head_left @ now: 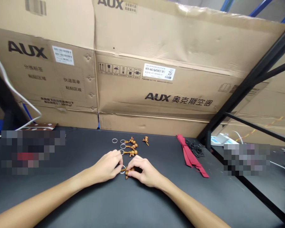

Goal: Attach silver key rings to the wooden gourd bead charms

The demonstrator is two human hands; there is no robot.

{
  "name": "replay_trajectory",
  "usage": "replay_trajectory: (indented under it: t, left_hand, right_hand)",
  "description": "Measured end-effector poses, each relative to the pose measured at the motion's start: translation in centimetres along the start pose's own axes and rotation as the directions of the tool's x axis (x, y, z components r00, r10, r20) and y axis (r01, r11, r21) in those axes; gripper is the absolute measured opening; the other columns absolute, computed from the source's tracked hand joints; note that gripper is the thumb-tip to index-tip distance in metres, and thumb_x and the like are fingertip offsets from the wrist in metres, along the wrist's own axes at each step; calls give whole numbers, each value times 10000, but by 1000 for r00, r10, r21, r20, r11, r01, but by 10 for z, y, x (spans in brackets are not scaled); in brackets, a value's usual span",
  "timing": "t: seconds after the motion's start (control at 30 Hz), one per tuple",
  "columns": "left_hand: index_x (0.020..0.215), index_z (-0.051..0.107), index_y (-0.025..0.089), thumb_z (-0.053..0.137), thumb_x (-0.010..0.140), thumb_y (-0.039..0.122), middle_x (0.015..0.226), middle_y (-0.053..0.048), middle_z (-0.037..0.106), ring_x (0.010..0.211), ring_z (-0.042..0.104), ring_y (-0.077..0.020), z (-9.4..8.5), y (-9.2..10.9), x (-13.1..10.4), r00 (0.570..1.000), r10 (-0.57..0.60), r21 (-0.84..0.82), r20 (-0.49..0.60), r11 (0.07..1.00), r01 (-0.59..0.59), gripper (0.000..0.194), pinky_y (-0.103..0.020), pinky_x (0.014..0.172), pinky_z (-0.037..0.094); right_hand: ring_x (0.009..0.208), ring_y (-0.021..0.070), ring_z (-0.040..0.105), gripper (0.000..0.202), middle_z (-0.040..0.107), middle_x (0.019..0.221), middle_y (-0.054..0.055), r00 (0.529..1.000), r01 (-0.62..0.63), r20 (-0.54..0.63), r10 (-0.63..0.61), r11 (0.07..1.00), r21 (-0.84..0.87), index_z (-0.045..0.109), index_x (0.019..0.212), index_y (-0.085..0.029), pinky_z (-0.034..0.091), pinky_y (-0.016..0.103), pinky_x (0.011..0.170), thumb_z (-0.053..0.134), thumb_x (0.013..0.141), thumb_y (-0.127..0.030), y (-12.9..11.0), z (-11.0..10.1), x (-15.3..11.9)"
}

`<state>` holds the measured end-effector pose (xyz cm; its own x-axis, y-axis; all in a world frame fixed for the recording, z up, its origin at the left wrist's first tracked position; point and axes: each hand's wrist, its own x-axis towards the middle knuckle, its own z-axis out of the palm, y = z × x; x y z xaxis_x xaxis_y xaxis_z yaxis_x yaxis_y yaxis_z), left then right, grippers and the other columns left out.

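Low over the black table, both hands meet at one keychain. My left hand (109, 164) has its fingers closed in a pinch at the metal key ring (123, 171). The thumb and fingers of my right hand (143, 169) grip the small brown wooden gourd charm (126, 174), whose cord runs to that ring. Part of the charm is hidden under the right fingers. Just beyond the hands lie several similar keychains (133, 153) in a column, rings to the left. One loose ring (114, 140) and one charm without a ring (145, 139) lie farther back.
Red ribbon strips (186, 153) lie to the right beside a pile of black clasps or rings (195, 148). Large cardboard boxes (156, 85) wall off the back. A black metal frame (228, 95) rises at right, and a white cable (19, 84) hangs at left.
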<state>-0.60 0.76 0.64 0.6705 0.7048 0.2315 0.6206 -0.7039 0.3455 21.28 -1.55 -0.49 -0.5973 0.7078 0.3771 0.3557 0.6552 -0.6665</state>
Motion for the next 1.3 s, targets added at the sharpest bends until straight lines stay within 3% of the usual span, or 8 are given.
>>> replay_trajectory:
  t: [0.27,0.43,0.6,0.93,1.3]
  left_hand:
    - [770,560,172,482,868,151,808,-49,584,764,541,-213,3,-4,-1,997,-59,102,-40,993,63,127,-326,716,423]
    - [1046,611,217,474,936,169,969,-40,572,874,554,-190,-5,-5,-5,995,101,-5,20,995,-101,182,-280,773,431]
    - [888,618,204,479,962,194,910,-31,584,835,560,-175,-10,-2,-4,976,196,-73,93,979,-190,158,-254,749,425]
    - [819,597,183,459,915,170,784,-34,653,682,609,-178,-20,6,-4,976,83,-9,203,997,-83,169,-257,642,426]
    - [756,552,180,457,882,147,724,-46,644,633,610,-191,-4,-7,-5,997,8,137,76,990,-19,161,-270,608,405]
  right_hand:
    - [855,173,596,21,717,876,25,1000,6,-3,-6,999,32,687,867,-211,482,316,834,668,871,-219,-2,-1,1]
    - [869,180,590,30,694,870,30,999,2,-36,-2,1000,-22,675,898,-214,488,315,820,654,877,-216,3,-1,0]
    - [887,182,580,69,690,888,36,997,27,-68,-34,995,-100,655,920,-216,481,317,848,588,924,-227,6,0,1]
    - [924,207,553,122,648,970,72,998,55,-19,-60,981,-187,626,1023,-204,475,355,868,572,933,-265,5,1,1]
    - [910,188,542,44,648,928,45,995,52,91,-42,993,-109,625,947,-203,468,326,857,616,904,-205,-3,-4,0]
